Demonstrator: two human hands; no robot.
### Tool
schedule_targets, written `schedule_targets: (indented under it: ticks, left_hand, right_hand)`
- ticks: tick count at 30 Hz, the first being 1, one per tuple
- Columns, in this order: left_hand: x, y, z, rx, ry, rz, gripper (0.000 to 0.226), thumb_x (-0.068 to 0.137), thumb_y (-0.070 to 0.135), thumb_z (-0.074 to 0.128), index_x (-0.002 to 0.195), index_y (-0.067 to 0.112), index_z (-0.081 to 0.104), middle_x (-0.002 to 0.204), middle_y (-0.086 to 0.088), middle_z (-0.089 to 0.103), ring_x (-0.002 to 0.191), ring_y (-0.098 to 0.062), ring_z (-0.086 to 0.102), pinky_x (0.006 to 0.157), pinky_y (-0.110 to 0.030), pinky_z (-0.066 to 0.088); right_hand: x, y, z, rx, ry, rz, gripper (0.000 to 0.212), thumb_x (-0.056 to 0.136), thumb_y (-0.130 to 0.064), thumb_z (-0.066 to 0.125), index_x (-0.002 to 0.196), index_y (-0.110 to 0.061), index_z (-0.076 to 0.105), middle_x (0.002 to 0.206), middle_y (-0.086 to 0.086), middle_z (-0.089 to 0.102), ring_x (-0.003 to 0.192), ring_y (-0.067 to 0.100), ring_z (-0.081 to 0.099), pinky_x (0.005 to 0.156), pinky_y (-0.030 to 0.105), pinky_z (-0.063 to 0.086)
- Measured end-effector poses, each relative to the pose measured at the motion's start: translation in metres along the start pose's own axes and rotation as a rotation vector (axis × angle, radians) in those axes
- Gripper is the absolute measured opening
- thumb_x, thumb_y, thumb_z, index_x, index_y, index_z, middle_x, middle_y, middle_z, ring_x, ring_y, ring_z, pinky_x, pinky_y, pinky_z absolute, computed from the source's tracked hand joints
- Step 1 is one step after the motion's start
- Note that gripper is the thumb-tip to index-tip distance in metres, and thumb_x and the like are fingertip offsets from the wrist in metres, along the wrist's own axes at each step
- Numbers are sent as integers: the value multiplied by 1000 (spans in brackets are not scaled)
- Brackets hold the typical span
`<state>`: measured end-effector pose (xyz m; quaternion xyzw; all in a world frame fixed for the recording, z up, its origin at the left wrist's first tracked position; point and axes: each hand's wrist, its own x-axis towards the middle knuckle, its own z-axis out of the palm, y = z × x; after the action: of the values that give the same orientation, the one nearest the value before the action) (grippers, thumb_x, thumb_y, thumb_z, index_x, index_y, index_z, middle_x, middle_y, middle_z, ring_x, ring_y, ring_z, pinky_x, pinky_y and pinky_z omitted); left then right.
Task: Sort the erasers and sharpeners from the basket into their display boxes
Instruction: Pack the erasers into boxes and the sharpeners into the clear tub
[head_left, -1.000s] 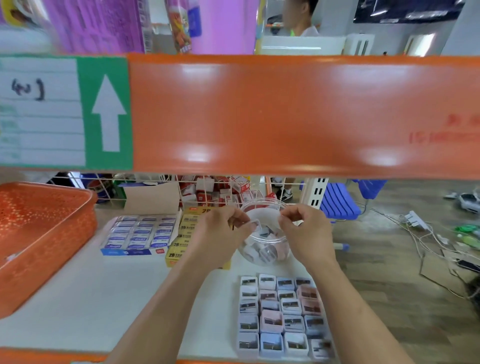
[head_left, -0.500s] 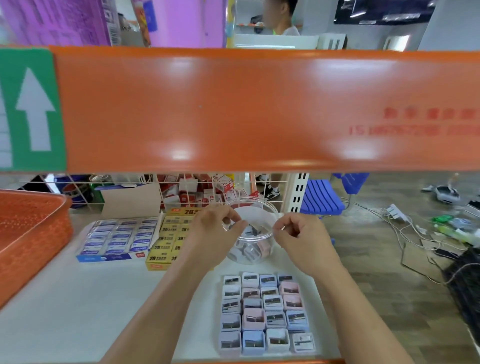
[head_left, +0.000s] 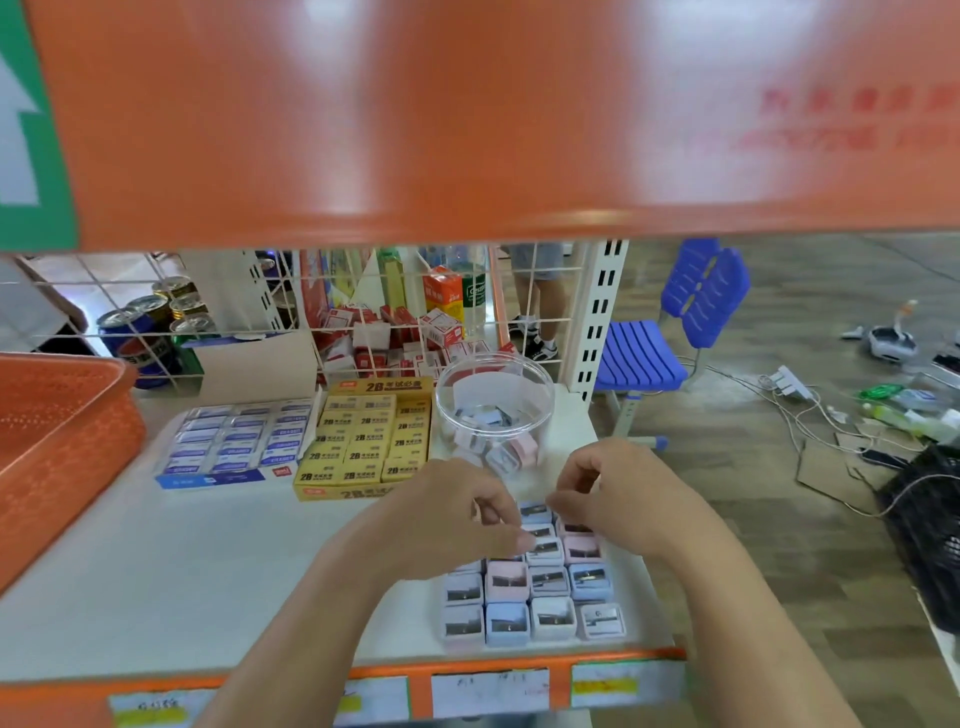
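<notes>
Pastel sharpeners lie in a tight grid at the front right of the white shelf. Both hands hover over its far rows with fingers curled. My left hand pinches a pale sharpener in the grid. The fingertips of my right hand pinch at a blue sharpener in the far row. Behind them stands a clear round jar with several sharpeners inside. A blue box of erasers and a yellow box of 2B erasers sit to the left. The orange basket is at the far left.
An orange shelf beam hangs low across the top of the view. A wire grid closes the back of the shelf, with cans and red boxes behind it. A blue chair and loose cables lie on the floor to the right.
Both hands have come down and toward me from the jar's rim to the far rows of the sharpener grid. The view has tilted downward.
</notes>
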<state>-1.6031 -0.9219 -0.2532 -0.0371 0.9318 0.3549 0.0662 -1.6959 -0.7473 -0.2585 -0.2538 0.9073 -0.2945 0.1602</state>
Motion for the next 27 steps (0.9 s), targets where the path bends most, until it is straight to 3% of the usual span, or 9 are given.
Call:
schedule_targets:
  ticks: [4, 7, 12, 16, 19, 22, 25, 27]
  left_hand:
    - [-7, 2, 2, 70, -113, 38, 35, 72, 51, 76, 101, 32, 71, 89, 18, 61, 67, 16, 50, 56, -4, 35]
    - [-7, 1, 4, 131, -149, 26, 40, 71, 50, 78, 106, 33, 70, 97, 19, 61, 79, 9, 52, 62, -9, 34]
    - [-8, 0, 7, 111, -82, 30, 26, 77, 46, 74, 96, 28, 73, 85, 13, 63, 72, -2, 55, 61, -21, 43]
    - [-9, 0, 5, 43, 17, 47, 21, 79, 44, 72, 92, 28, 73, 71, 22, 56, 60, 6, 48, 52, -12, 32]
    - [-8, 0, 2, 4, 81, 49, 18, 82, 41, 71, 90, 25, 72, 64, 36, 53, 57, 6, 48, 53, -9, 35]
    - [-7, -1, 1, -11, 138, 43, 12, 84, 39, 68, 87, 28, 69, 57, 27, 56, 53, 7, 49, 50, -8, 36]
    - [-4, -4, 1, -26, 192, 11, 13, 83, 43, 68, 91, 33, 68, 71, 23, 61, 65, 5, 56, 63, -12, 48]
    - [-2, -3, 0, -31, 221, 7, 16, 83, 43, 68, 93, 30, 69, 61, 25, 60, 68, 1, 58, 74, -22, 53]
  right_hand:
    - [-9, 3, -3, -46, -38, 20, 11, 84, -29, 68, 74, -24, 65, 78, -8, 67, 69, 5, 59, 64, 22, 48]
    - [-12, 5, 1, -66, -36, 18, 7, 85, -25, 67, 79, -25, 67, 80, -10, 67, 69, 3, 59, 65, 21, 48]
    - [-11, 8, 6, -88, -20, 13, 12, 88, -21, 64, 78, -26, 67, 83, -11, 67, 72, 1, 57, 67, 21, 48]
    - [-7, 12, 12, -83, 14, 20, 20, 89, -20, 62, 72, -30, 61, 82, -11, 65, 70, -1, 57, 62, 18, 46]
    - [-4, 12, 15, -45, 34, 33, 20, 88, -15, 61, 73, -27, 62, 80, -12, 64, 62, -5, 58, 55, 13, 44]
    - [-1, 12, 18, -42, 38, 37, 24, 88, -9, 56, 71, -26, 61, 82, -10, 64, 61, -2, 59, 52, 13, 45]
    - [0, 11, 21, 11, 45, 49, 29, 87, -3, 51, 68, -24, 58, 81, -6, 64, 59, 2, 62, 54, 22, 53]
    - [1, 11, 23, 23, 68, 56, 30, 85, -1, 48, 67, -24, 56, 82, -4, 63, 67, 13, 64, 63, 35, 58]
